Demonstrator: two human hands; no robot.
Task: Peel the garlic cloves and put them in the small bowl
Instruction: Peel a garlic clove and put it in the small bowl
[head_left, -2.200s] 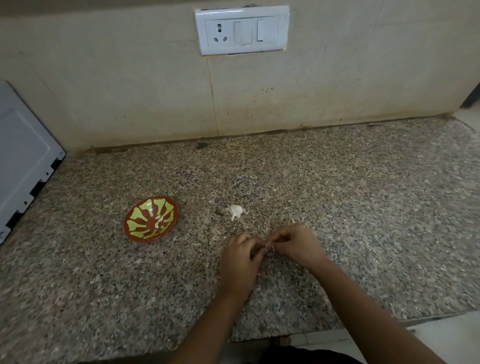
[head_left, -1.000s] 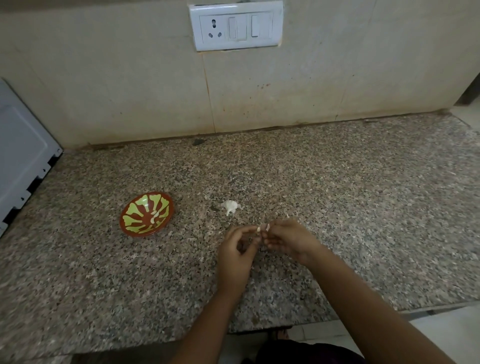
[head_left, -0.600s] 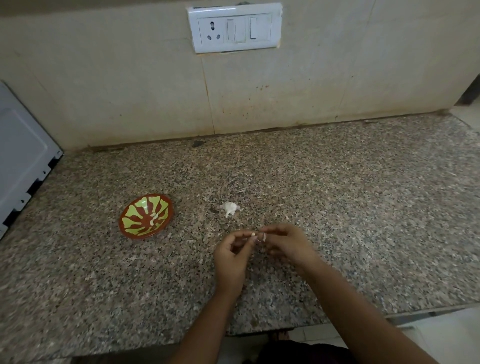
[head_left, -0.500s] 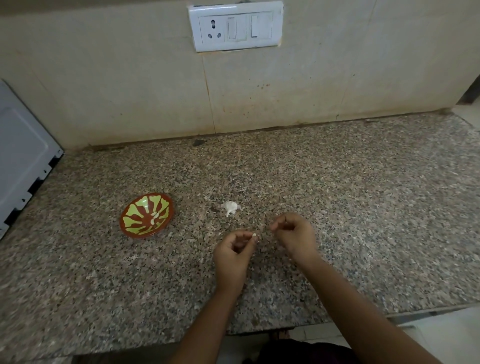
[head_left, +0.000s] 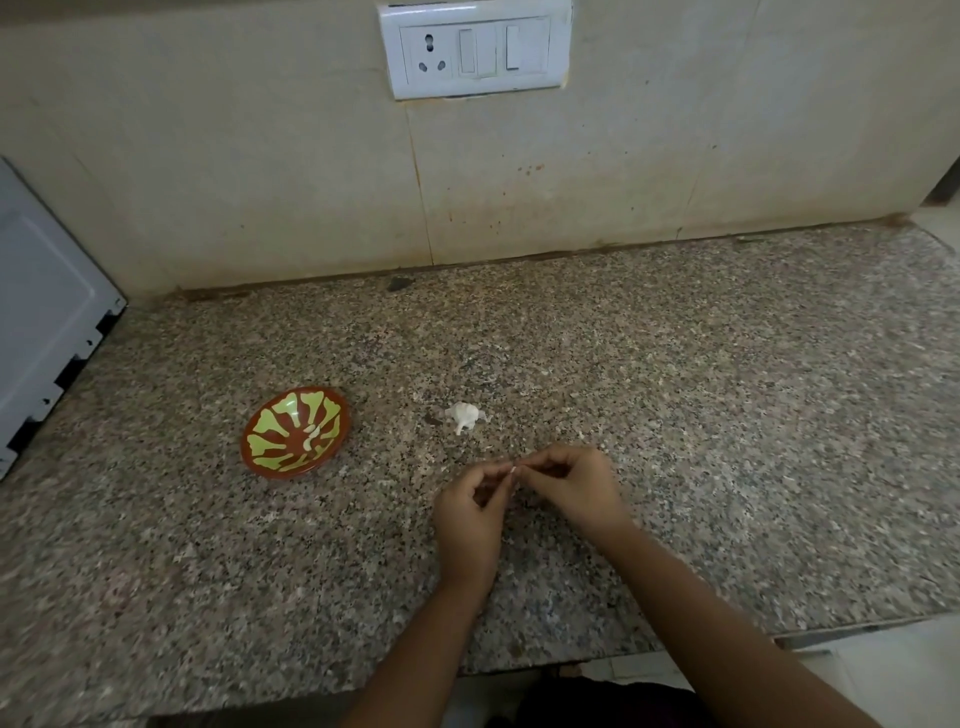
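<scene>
Speckled granite counter (head_left: 727, 415); above its back edge, white socket plate (head_left: 475, 49), 2 switches; at its left end, white appliance panel (head_left: 41, 322).

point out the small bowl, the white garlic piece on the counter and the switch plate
small bowl (head_left: 274, 442) head view, bare inner wall
white garlic piece (head_left: 463, 415) head view, its middle
switch plate (head_left: 475, 49) head view, its middle
</scene>
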